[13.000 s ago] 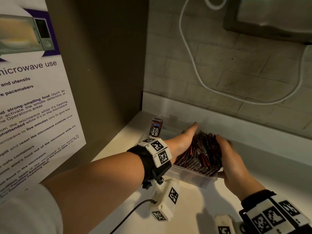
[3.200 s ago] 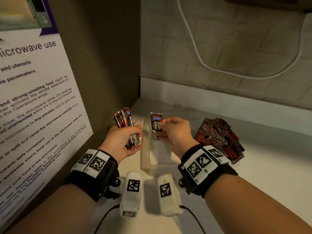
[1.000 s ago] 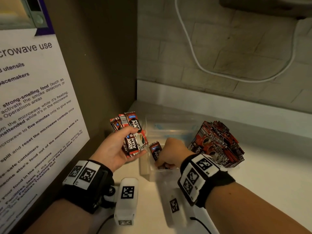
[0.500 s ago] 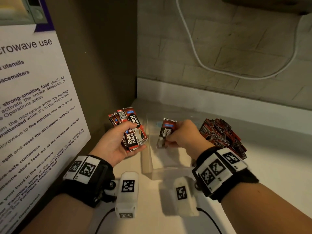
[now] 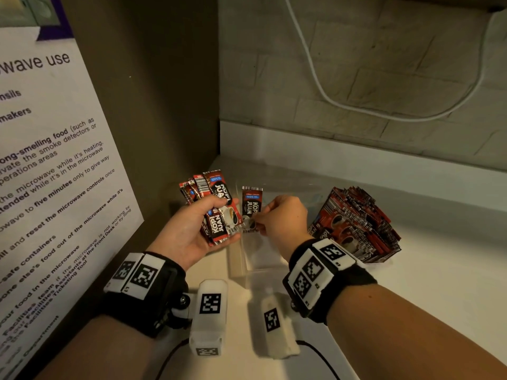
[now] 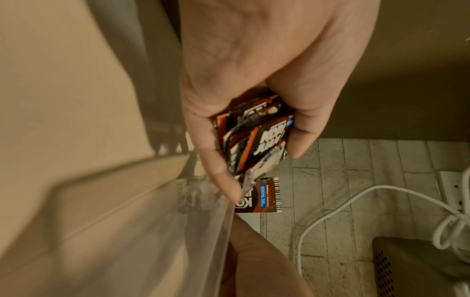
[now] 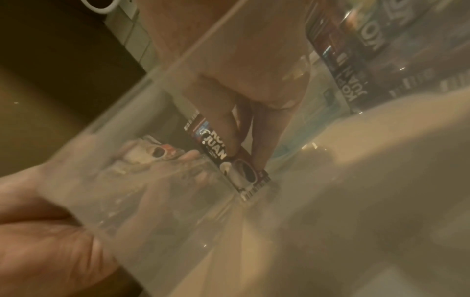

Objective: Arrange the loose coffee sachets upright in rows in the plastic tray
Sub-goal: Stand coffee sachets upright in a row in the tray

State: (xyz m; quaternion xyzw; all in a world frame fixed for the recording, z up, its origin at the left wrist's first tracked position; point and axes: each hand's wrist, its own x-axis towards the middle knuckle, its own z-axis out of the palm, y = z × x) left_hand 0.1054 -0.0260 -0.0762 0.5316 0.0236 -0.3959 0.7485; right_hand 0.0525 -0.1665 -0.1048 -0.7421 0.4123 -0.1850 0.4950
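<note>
A clear plastic tray stands on the white counter between my hands. My left hand grips a fanned bunch of red and black coffee sachets just left of the tray; the same bunch of sachets shows in the left wrist view. My right hand pinches a single sachet upright over the tray's left side. Seen through the tray wall, the single sachet is held between thumb and finger. A heap of loose sachets lies right of the tray.
A dark cabinet side with a microwave notice closes off the left. A brick wall with a hanging white cable is behind. The white counter runs on to the right and front.
My right hand went down into the tray, then came back up with one sachet, which now stands more upright and nearer the left hand's bunch. The left hand has barely moved.
</note>
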